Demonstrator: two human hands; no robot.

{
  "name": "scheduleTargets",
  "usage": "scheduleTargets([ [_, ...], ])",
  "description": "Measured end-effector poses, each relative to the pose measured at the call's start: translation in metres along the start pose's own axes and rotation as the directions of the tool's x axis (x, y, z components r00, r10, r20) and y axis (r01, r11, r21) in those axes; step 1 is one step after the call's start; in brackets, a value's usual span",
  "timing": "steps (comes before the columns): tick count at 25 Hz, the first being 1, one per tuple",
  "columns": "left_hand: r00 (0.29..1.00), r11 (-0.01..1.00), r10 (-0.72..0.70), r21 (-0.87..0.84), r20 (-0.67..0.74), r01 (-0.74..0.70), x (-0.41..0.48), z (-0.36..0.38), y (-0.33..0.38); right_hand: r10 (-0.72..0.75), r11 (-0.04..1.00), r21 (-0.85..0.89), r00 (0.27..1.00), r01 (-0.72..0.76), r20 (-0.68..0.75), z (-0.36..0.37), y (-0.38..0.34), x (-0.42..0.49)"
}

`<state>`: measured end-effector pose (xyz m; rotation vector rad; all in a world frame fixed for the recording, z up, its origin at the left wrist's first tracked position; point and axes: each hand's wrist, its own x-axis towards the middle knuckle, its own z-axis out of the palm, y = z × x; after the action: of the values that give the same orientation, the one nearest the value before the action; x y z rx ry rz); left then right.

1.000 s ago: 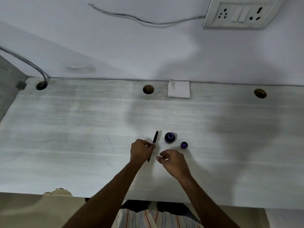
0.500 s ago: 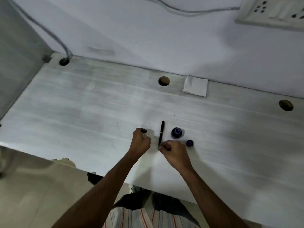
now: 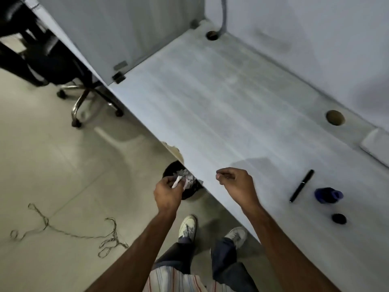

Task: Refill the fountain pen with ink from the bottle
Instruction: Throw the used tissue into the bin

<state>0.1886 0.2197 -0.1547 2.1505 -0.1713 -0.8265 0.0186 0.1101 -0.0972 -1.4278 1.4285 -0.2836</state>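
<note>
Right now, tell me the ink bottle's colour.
Dark blue to purple, seen in the head view.

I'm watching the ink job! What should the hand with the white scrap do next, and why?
Probably let go, so the white scrap drops. The left hand pinches it right above the black bin under the desk edge, which already holds crumpled paper. The pen lies capped on the desk.

No legible text, label, brand or number found on the pen (image 3: pixel 301 185), ink bottle (image 3: pixel 327 195) or desk (image 3: pixel 221 106).
</note>
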Motion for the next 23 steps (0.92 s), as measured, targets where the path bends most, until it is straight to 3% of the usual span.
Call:
scheduleTargets([
  [4,0.985,0.985,-0.174,-0.011,-0.021,0.174,0.057,-0.01,-0.041,-0.028,0.999,-0.027,0.999,0.027,-0.017,0.046,-0.016,0.012],
  [8,0.925,0.925,-0.379,-0.044,-0.01,0.378,0.128,0.015,-0.085,-0.13,0.988,-0.089,0.988,0.123,-0.088,0.067,-0.018,0.035],
  [12,0.931,0.931,-0.362,0.031,-0.05,0.363,0.193,0.064,-0.136,-0.286,0.956,-0.115,0.946,0.27,-0.154,0.075,-0.008,0.06],
  [16,0.936,0.931,-0.35,0.124,0.033,0.344,0.24,0.101,-0.171,-0.418,0.908,-0.129,0.886,0.399,-0.199,0.081,0.008,0.082],
  [23,0.948,0.948,-0.318,0.017,0.02,0.318,0.173,0.05,-0.109,-0.318,0.948,-0.061,0.922,0.312,-0.219,0.071,-0.001,0.074],
])
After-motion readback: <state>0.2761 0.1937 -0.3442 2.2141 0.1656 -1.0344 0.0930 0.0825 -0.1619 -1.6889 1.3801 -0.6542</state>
